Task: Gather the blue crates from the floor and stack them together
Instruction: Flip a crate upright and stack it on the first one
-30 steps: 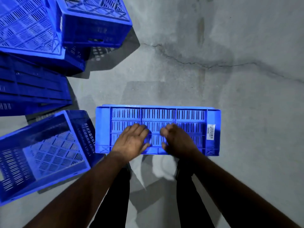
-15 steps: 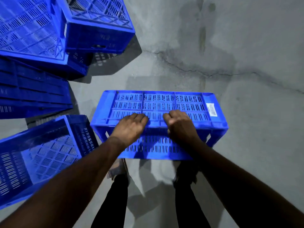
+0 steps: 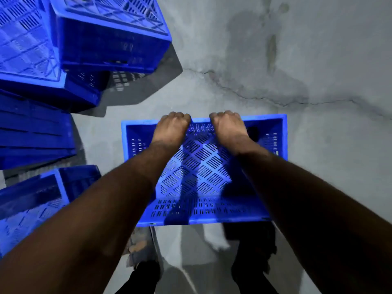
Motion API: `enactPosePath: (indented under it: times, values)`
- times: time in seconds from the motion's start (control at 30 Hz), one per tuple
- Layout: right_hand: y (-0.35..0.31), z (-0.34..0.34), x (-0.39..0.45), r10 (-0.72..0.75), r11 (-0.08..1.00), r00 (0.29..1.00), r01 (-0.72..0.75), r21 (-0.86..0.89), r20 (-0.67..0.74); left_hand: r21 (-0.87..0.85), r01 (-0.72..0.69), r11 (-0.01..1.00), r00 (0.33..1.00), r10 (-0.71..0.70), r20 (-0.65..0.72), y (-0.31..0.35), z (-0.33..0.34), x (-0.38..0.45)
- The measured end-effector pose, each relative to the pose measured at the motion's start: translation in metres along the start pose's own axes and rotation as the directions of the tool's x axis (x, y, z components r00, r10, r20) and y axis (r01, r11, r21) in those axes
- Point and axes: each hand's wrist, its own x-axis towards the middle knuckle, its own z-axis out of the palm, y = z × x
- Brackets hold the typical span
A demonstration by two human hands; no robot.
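Observation:
A blue slotted crate (image 3: 203,172) sits in front of me with its open top facing up, so I look down at its perforated bottom. My left hand (image 3: 172,126) and my right hand (image 3: 228,126) both grip its far rim, fingers curled over the edge, a short gap between them. My forearms reach across the crate's inside. More blue crates lie at the left: an upside-down one (image 3: 110,32) on top of another (image 3: 27,49), one on its side (image 3: 36,132), and an open one (image 3: 38,204) at the lower left.
The grey concrete floor (image 3: 318,60) stretches to the right and far side, with a crack (image 3: 265,96) running across it. My legs in dark trousers (image 3: 252,268) stand just behind the held crate.
The crate has been tipped over from lying on its side to open side up. Both hands stayed on the same wall, which is now the far rim.

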Motion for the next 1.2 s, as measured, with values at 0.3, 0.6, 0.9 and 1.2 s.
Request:
enactPosePath:
  times: [0.3, 0.6, 0.9, 1.2]
  values:
    - [0.007, 0.012, -0.048, 0.049, 0.946, 0.991, -0.085, 0.313, 0.121, -0.253, 0.149, 0.956, 0.981, -0.110, 0.163, -0.017, 0.013, -0.053]
    - [0.086, 0.061, -0.155, 0.643, 0.483, 0.721, -0.645, 0.592, 0.260, -0.287, 0.710, 0.643, 0.703, -0.675, 0.226, -0.074, 0.054, -0.151]
    - [0.111, 0.084, -0.153, 0.651, -0.057, 0.592, -0.586, 0.808, 0.475, -0.808, 0.538, -0.241, 0.600, -0.563, 0.568, -0.090, 0.080, -0.137]
    - [0.142, -0.097, -0.260, 0.322, -0.462, 0.762, -0.393, 0.795, 0.563, -0.807, 0.451, -0.382, 0.693, -0.420, 0.586, -0.064, -0.134, -0.203]
